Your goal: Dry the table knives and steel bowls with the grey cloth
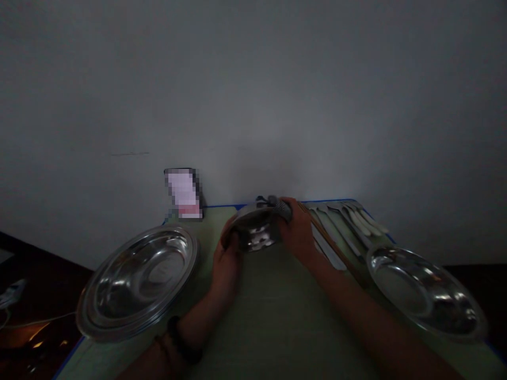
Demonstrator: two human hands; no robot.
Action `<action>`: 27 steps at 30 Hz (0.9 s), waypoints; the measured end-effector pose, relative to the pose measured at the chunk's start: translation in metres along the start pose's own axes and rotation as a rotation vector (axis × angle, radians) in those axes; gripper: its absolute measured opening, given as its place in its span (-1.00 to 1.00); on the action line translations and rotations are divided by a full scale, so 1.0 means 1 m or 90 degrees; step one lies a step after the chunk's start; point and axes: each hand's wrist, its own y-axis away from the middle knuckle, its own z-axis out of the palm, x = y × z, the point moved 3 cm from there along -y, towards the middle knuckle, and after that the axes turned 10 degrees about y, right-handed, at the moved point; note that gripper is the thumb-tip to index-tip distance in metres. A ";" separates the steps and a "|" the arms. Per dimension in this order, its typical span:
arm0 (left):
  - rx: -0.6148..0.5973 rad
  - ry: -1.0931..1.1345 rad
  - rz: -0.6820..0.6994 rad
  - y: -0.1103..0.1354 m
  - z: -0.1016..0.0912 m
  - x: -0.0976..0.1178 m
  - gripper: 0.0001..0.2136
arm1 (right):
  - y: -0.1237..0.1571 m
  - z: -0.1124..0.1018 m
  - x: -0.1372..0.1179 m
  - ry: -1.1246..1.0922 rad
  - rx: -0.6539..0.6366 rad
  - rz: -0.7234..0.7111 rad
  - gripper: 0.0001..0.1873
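Note:
A shiny metal bowl point(259, 235) is held up, tilted, over the far middle of the table. My left hand point(227, 253) grips its left side, fingers wrapped round the rim. At the right rim, my right hand point(297, 229) is closed on a bunched grey patterned cloth point(282, 208), which presses against the bowl. Part of the cloth sticks up behind the rim. Some fingers of both hands are hidden by the bowl or blurred.
Stacked metal basins point(137, 279) stand on the left and a metal dish point(428, 295) on the right. Chopsticks point(335, 240), spoons point(336, 227) and white-handled cutlery point(362, 221) lie at back right. A phone point(184, 192) leans against the wall point(253, 105) behind the green table point(269, 327).

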 end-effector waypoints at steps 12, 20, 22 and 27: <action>-0.032 -0.035 -0.037 0.003 -0.002 -0.008 -0.61 | -0.003 -0.003 0.006 0.051 -0.019 0.053 -0.73; -0.148 -0.230 0.143 0.015 0.026 0.055 -0.61 | -0.028 -0.054 -0.047 0.132 -0.125 -0.197 -0.68; -0.238 -0.443 0.224 0.014 0.047 0.087 -0.63 | -0.037 -0.065 -0.059 0.145 -0.097 -0.200 -0.69; -0.367 -0.888 0.180 0.000 0.090 0.145 -0.73 | -0.064 -0.086 -0.091 0.160 0.003 -0.236 -0.74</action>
